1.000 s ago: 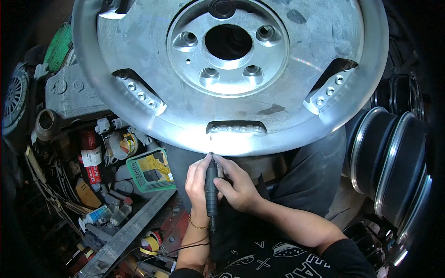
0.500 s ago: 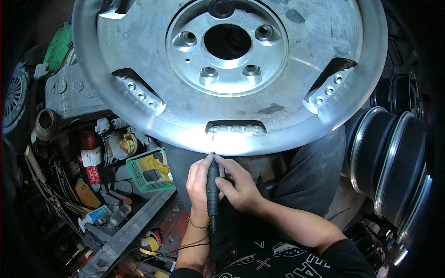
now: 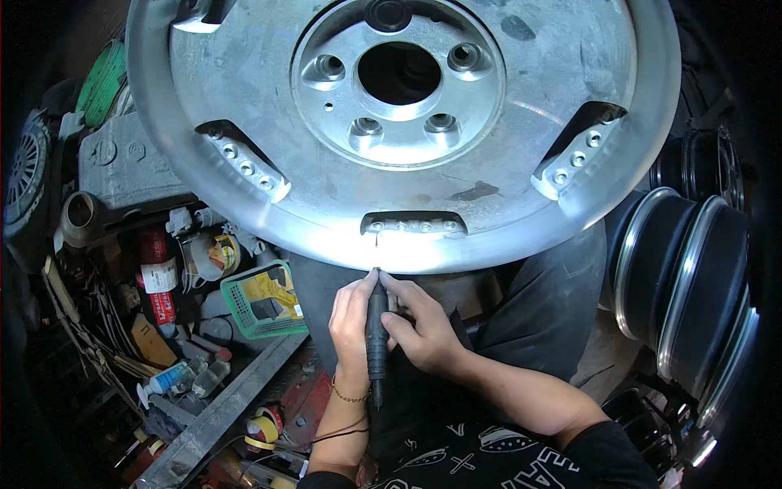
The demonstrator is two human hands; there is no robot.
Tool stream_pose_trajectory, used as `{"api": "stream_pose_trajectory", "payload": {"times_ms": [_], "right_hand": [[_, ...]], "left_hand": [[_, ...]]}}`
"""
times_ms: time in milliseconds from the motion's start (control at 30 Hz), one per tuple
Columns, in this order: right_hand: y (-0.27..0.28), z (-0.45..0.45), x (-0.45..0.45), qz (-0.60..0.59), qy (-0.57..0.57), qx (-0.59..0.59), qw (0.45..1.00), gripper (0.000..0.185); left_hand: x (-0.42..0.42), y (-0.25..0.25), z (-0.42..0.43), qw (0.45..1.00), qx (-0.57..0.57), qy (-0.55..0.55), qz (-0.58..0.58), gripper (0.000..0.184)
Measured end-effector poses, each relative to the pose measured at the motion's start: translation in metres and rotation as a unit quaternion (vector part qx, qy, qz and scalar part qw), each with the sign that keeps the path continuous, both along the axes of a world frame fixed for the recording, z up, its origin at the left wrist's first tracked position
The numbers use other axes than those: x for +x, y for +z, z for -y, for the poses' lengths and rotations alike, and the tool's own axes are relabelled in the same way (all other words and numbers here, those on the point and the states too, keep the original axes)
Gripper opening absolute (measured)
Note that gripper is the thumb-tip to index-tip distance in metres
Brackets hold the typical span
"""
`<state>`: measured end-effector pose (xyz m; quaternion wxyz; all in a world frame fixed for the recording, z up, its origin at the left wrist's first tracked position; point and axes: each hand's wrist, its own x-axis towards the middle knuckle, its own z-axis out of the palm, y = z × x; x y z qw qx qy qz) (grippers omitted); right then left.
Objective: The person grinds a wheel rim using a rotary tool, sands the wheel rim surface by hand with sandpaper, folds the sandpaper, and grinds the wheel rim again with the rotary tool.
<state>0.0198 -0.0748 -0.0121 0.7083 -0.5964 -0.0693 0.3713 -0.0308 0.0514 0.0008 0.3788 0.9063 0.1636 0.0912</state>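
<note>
Two hands' fingers (image 3: 376,285), wheel (image 3: 244,73) just beyond

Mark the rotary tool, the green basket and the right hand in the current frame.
Rotary tool (image 3: 376,338): head view, on the dark ribbed body.
Green basket (image 3: 262,332): head view, on the near rim.
Right hand (image 3: 425,332): head view, on the back of the hand.

silvery wheel (image 3: 554,73), black rotary tool (image 3: 376,334), green basket (image 3: 243,326), white-printed black shirt (image 3: 505,456)
</note>
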Motion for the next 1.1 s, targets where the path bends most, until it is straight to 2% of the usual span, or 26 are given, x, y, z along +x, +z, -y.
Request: {"api": "stream_pose_trajectory", "payload": {"times_ms": [100,167,233,333,433,500,667,733,800,1000,1100], "right_hand": [[-0.003,0.002,0.0,0.067,-0.01,-0.018,0.998,0.056],[-0.001,0.003,0.0,0.057,-0.009,-0.018,0.998,0.056],[-0.001,0.003,0.0,0.047,-0.007,-0.017,0.999,0.056],[-0.005,0.002,0.001,0.074,0.02,-0.014,0.997,0.052],[-0.005,0.001,0.002,0.075,0.024,-0.003,0.997,0.053],[-0.003,0.004,0.001,0.014,0.022,-0.006,1.0,0.053],[0.0,0.002,0.006,0.033,0.013,-0.006,0.999,0.053],[0.006,-0.002,0.01,0.026,0.012,-0.003,1.0,0.053],[0.011,-0.005,0.011,-0.059,0.023,0.012,0.998,0.054],[-0.012,-0.008,0.0,0.076,0.009,0.016,0.997,0.054],[-0.003,-0.006,0.002,0.008,0.012,0.015,1.0,0.055]], "left_hand": [[0.001,0.0,0.0,1.0,-0.001,-0.017,0.001,0.062],[0.002,0.001,0.0,1.0,0.0,-0.025,0.004,0.061],[0.004,0.002,0.0,1.0,0.017,-0.016,0.02,0.049],[0.001,0.001,0.002,1.0,0.003,0.003,0.004,0.059],[0.001,0.0,0.0,1.0,0.008,-0.003,0.007,0.06],[0.004,0.004,0.0,1.0,0.004,-0.014,-0.004,0.06],[0.005,0.005,-0.001,1.0,0.011,-0.023,-0.009,0.061],[0.003,0.003,-0.002,1.0,0.018,0.007,-0.006,0.064],[0.002,0.004,-0.001,1.0,0.012,0.022,-0.01,0.065],[-0.001,0.004,-0.002,1.0,0.022,0.021,0.002,0.064],[-0.001,0.004,-0.004,1.0,0.02,0.007,0.003,0.063]]}}
